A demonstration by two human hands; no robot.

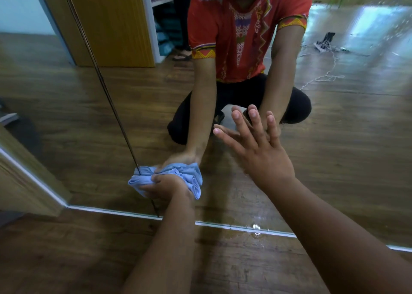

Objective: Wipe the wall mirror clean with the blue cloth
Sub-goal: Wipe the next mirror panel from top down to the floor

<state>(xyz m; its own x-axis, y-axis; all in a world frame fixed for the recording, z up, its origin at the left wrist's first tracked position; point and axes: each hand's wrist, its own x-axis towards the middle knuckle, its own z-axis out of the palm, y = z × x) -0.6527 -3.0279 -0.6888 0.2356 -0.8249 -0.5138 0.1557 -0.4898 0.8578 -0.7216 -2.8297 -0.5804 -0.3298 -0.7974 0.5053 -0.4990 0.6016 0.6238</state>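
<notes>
The wall mirror (334, 137) fills most of the head view and reaches down to the floor; a dark vertical seam (116, 115) splits it into panels. My left hand (166, 188) grips the bunched blue cloth (191, 180) and holds it against the glass low down, right at the seam. My right hand (258, 146) rests flat on the mirror with its fingers spread, to the right of and above the cloth. The glass reflects me crouching in a red patterned shirt.
A white strip (234, 227) runs along the mirror's bottom edge on the wooden floor (89, 260). Water droplets (256, 228) sit on that edge, and wet streaks (379, 21) show on the upper right glass. A wooden door frame (24, 182) stands at the left.
</notes>
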